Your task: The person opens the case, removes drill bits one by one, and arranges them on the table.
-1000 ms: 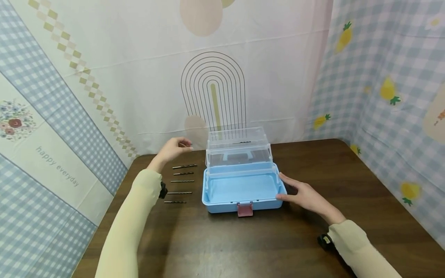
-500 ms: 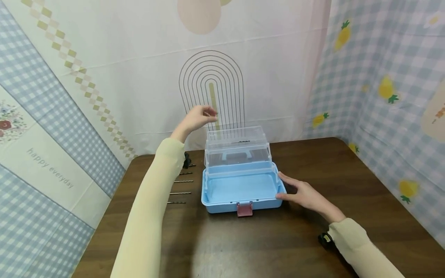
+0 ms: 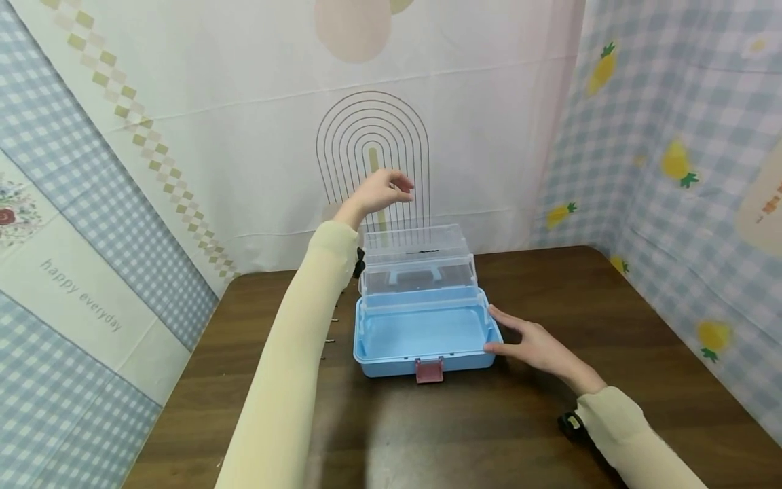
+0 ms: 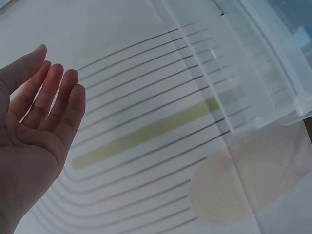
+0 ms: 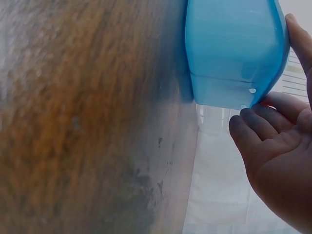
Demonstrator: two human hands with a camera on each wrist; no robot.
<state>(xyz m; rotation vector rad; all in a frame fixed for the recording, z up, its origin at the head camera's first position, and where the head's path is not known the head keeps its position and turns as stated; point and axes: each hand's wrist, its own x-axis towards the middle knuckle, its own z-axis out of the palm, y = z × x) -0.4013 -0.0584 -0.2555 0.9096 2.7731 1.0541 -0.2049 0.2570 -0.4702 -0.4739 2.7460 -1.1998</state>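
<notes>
On the table stands a light-blue plastic toolbox (image 3: 397, 369), with a maroon latch (image 3: 430, 372) at its front and clear tiered trays (image 3: 379, 280) raised at the back. One dark drill bit (image 3: 423, 252) lies in the upper tray. My left hand (image 3: 381, 192) is raised above and behind the trays; in the left wrist view its loosely bent fingers (image 4: 61, 102) hold nothing. My right hand (image 3: 539, 348) holds the toolbox's right end, thumb and fingers spread along the rim. In the right wrist view fingertips meet the blue wall (image 5: 234, 58).
Several drill bits (image 3: 330, 340) lie left of the toolbox, mostly hidden behind my left sleeve (image 3: 287, 360). Patterned cloth (image 3: 489, 136) hangs behind the brown table (image 3: 476, 435) and at its sides.
My left hand has moved up and to the right, from over the drill bits at the left to above the trays. My right hand and the toolbox stay in place.
</notes>
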